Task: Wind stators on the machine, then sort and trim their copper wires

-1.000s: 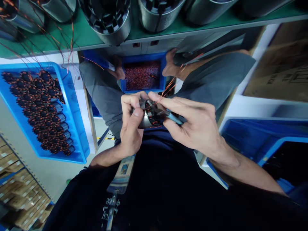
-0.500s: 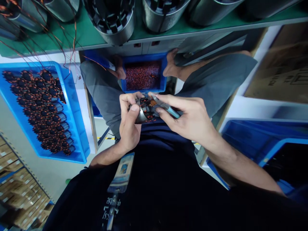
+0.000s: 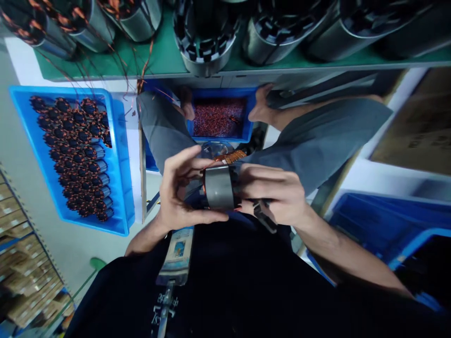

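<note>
A grey metal ring-shaped motor core lies on its side between my two hands, its smooth outer face toward the camera. My left hand wraps round its left side, thumb below and fingers above. At the core's right end are the curled fingers of my right hand. A dark tool, perhaps the cutters, sticks out from under that hand's fingers. A strip of copper-coloured pieces shows just above the core.
Large metal cores line the green bench. Left of my legs, a blue tray holds several wound cores. Between my feet is a blue bin of copper scraps. A cardboard box and blue crates are at the right.
The core has been turned so its smooth side shows. My right hand has lowered and curled, with the tool shifted beneath its fingers. The view has shifted, so the surroundings appear farther right.
</note>
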Demonstrator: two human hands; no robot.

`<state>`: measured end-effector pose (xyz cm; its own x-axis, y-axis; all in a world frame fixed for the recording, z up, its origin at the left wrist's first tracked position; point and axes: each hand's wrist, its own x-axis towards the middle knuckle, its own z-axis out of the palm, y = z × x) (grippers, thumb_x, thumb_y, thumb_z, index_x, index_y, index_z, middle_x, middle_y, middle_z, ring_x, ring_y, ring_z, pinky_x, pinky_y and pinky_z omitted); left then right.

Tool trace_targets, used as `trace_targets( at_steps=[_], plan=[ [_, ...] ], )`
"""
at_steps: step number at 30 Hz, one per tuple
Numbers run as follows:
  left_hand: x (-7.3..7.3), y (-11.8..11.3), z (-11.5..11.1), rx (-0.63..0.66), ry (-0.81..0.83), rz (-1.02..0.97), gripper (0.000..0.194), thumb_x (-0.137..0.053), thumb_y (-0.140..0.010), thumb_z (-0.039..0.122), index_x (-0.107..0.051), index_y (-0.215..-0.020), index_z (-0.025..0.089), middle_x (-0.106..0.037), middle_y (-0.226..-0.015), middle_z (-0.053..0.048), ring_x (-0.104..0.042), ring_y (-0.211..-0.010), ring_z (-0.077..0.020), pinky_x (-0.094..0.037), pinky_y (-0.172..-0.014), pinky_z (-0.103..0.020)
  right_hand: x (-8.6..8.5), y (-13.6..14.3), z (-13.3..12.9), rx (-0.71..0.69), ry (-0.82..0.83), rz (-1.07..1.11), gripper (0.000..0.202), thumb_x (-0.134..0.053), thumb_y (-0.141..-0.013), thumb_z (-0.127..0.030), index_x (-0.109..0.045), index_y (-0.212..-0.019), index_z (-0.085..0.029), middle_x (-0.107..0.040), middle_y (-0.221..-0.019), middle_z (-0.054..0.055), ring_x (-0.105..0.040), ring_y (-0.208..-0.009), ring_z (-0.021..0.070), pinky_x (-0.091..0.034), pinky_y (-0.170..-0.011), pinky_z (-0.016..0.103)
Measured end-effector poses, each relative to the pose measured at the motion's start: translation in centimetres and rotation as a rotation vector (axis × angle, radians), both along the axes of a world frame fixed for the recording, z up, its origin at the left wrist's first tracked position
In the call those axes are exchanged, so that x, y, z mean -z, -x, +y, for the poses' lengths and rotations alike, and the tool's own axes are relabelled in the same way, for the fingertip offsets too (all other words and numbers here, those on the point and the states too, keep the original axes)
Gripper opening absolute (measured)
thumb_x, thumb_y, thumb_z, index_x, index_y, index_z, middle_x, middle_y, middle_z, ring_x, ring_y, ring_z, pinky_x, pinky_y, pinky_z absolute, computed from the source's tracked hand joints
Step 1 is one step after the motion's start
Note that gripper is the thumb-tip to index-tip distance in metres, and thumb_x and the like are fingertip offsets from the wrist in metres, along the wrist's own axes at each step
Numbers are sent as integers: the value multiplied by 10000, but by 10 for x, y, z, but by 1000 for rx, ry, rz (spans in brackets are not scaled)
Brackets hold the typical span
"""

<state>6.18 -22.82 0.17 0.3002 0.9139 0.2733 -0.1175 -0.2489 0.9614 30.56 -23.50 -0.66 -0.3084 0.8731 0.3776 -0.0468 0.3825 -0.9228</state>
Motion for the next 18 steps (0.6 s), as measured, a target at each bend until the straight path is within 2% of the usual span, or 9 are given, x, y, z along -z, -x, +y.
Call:
trace_targets(
  at_steps=[4, 6, 7, 10, 12, 14, 16, 18],
  plan=[
    [-6, 13, -10, -85, -97, 102, 990, -1205, -767, 392, -773, -1635, 192, -871, -1419, -116, -877, -1236, -271, -756, -1060, -374, 1, 12, 3, -115, -11, 31, 95, -822, -1119, -208, -778, -1043, -244, -675, -831, 5, -644, -743, 172, -543, -679, 316],
    [-10, 28, -15, -141, -128, 187, 917, -1196, -773, 390, -806, -1578, 187, -886, -1368, -123, -875, -1192, -269, -748, -1026, -385, -2, 17, 5, -150, 26, 9, 111, -854, -1081, -158, -810, -1129, -248, -730, -869, 6, -686, -749, 168, -564, -687, 307],
    [-13, 40, -18, -174, -143, 248, 887, -1181, -795, 422, -810, -1567, 195, -890, -1342, -124, -874, -1165, -274, -746, -992, -397, -3, 17, 4, -153, 59, -24, 198, -869, -1062, -133, -829, -1211, -256, -755, -893, 4, -705, -753, 165, -577, -698, 302],
    [-32, 98, -24, -357, -198, 532, 752, -1131, -853, 461, -832, -1503, 228, -890, -1262, -92, -846, -1063, -243, -704, -882, -363, -1, 7, -3, -99, 178, -193, 444, -903, -1038, -145, -831, -1446, -307, -773, -926, -18, -715, -735, 156, -613, -739, 298],
    [-50, 148, -27, -535, -186, 807, 668, -1107, -866, 391, -841, -1461, 244, -871, -1250, -59, -814, -1015, -199, -671, -852, -309, 9, -5, -12, -40, 234, -302, 392, -887, -1061, -226, -841, -1437, -324, -761, -915, -28, -704, -709, 159, -634, -766, 310],
    [-65, 197, -28, -686, -87, 1115, 640, -1079, -883, 409, -835, -1454, 254, -853, -1277, -47, -800, -968, -184, -676, -879, -313, 22, -15, -22, 8, 280, -400, 239, -848, -1089, -337, -858, -1328, -335, -802, -953, -10, -758, -735, 195, -670, -808, 344],
    [-69, 238, -24, -725, 48, 1393, 640, -1018, -920, 475, -814, -1479, 239, -840, -1348, -69, -807, -949, -203, -693, -937, -365, 33, -20, -30, 31, 337, -453, 142, -850, -1081, -417, -865, -1211, -362, -834, -967, 9, -789, -747, 239, -692, -821, 376],
    [-57, 268, -15, -630, 214, 1571, 622, -968, -955, 461, -794, -1509, 236, -828, -1424, -88, -827, -988, -231, -688, -1011, -404, 38, -18, -35, 65, 412, -473, 159, -888, -1041, -470, -877, -1151, -356, -828, -917, 10, -767, -703, 245, -700, -794, 385]
  ],
)
